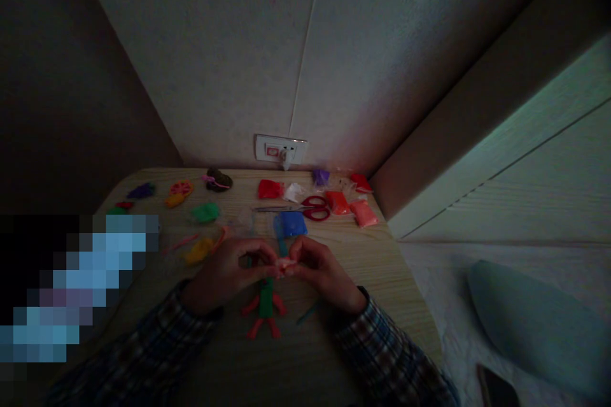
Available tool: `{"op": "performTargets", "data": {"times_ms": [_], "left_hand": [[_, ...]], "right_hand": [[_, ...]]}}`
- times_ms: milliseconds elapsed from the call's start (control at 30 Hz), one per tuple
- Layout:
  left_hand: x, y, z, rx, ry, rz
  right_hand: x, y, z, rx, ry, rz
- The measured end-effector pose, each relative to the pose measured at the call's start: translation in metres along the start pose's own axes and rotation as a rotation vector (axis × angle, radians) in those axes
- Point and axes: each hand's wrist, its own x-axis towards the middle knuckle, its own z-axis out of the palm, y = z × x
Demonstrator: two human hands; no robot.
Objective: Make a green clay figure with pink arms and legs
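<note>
Over the front half of the table, my left hand [233, 270] and my right hand [327, 270] meet fingertip to fingertip. Both pinch a small pinkish piece of modelling clay [285, 266]. Just below them on the table lies a clay figure [266, 302] with a green body and orange-red arms and legs; my left hand hides its upper end. A blue packet of clay [293, 224] sits beyond my fingers, with a blue strip [280, 242] beside it. To the right of the figure is a thin teal stick-like piece [308, 313].
Red-handled scissors [316, 208] lie across the table's far half. Around them are red [270, 189], orange [338, 202], salmon [364, 213] and green [205, 212] clay packets. Yellow clay [199, 250] is near my left hand. Behind stands a wall with a socket [280, 149].
</note>
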Motion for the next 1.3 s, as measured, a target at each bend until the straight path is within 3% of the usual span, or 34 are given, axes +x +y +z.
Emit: {"op": "performTargets", "data": {"times_ms": [267, 367, 500, 633, 967, 1133, 1300], "left_hand": [[0.0, 0.0, -0.001, -0.064, -0.066, 0.065], [0.001, -0.005, -0.002, -0.063, -0.053, 0.049], [0.003, -0.011, -0.003, -0.057, 0.012, 0.048], [0.005, -0.011, -0.006, -0.084, 0.071, 0.058], [0.006, -0.01, -0.006, -0.169, 0.052, 0.03], [0.006, -0.013, -0.005, -0.31, 0.03, -0.034], [0.005, -0.011, -0.004, -0.295, 0.005, -0.051]], "right_hand": [[0.002, 0.007, 0.002, -0.226, 0.253, -0.168], [0.003, 0.008, 0.004, -0.229, 0.316, -0.169], [0.002, 0.006, 0.004, -0.044, 0.237, -0.086], [0.001, 0.003, 0.005, 0.046, 0.176, -0.113], [0.0, 0.001, 0.006, 0.024, 0.142, -0.18], [-0.002, 0.002, 0.005, -0.039, 0.134, -0.213], [-0.004, 0.002, 0.003, -0.143, 0.102, -0.263]]}}
